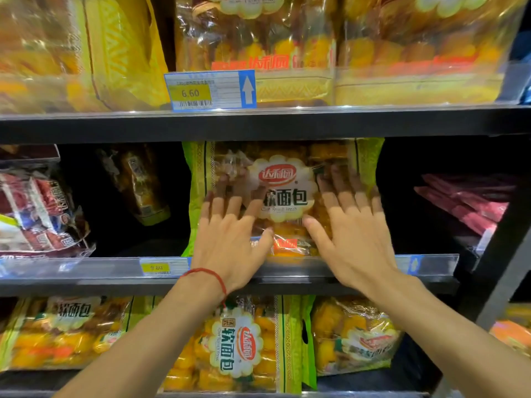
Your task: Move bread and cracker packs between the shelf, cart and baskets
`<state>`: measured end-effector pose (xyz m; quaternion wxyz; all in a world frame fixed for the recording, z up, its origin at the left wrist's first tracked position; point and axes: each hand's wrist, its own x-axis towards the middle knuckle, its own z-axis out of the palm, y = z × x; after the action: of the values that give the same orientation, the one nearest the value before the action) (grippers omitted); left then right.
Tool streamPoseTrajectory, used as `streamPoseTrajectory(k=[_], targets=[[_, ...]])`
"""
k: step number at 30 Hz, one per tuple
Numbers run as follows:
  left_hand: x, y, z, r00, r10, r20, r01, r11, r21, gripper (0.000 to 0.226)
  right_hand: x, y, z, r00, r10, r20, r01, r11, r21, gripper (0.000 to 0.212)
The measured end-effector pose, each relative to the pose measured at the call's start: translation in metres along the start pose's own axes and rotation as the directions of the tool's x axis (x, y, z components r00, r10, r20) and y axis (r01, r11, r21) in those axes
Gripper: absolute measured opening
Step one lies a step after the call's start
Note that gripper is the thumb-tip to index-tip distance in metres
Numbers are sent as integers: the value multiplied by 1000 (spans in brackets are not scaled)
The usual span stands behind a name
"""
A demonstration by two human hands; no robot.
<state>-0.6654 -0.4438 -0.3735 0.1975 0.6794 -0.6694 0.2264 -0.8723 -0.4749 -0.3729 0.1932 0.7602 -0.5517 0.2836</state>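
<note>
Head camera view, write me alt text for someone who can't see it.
The left hand and right hand press flat against a green-edged bread pack standing upright on the middle shelf. Yellow bread packs sit on the shelf above, more green packs below.

A white and blue price label (209, 89) stands on the front edge of the upper shelf (287, 124). Its yellow patch reads 6.60, with a barcode below and a white arrow (247, 89) pointing up at its right end. A clear plastic rail (344, 265) runs along the front of the middle shelf (86, 285) and holds a second price label (163, 267) with blurred figures, and a small blue arrow tag (414, 264) farther right. A thin red string bracelet (212, 275) shows in front of this rail. Dark red packs (43, 214) lie stacked at the left and flat pink packs (465, 202) at the right. A grey upright post (500, 268) rises at the right edge.
</note>
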Motion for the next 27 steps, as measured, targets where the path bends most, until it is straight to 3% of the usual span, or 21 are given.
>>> streamPoseTrajectory(k=[2, 5, 8, 12, 16, 21, 27], targets=[[5, -4, 3, 1000, 10, -4, -10, 999, -31, 66, 9, 7, 12, 998, 4, 61, -5, 1000, 15, 77], [10, 5, -3, 999, -31, 9, 31, 998, -59, 66, 14, 7, 13, 999, -5, 42, 3, 999, 47, 76], [5, 11, -13, 999, -34, 3, 34, 999, -22, 62, 0, -2, 3, 999, 5, -32, -5, 1000, 11, 62], [5, 7, -1, 1000, 13, 21, -13, 1000, 15, 49, -12, -6, 14, 991, -108, -75, 107, 994, -22, 54], [14, 6, 6, 998, -18, 64, 17, 1000, 8, 45, 1, -7, 19, 993, -114, 9, 115, 992, -44, 59], [-6, -10, 0, 999, 52, -2, -52, 999, 13, 58, -28, 9, 13, 997, -66, -31, 66, 998, -10, 61], [-10, -28, 16, 997, 10, 80, -9, 1000, -17, 72, -29, 23, 22, 993, 7, 120, -9, 1000, 19, 71]])
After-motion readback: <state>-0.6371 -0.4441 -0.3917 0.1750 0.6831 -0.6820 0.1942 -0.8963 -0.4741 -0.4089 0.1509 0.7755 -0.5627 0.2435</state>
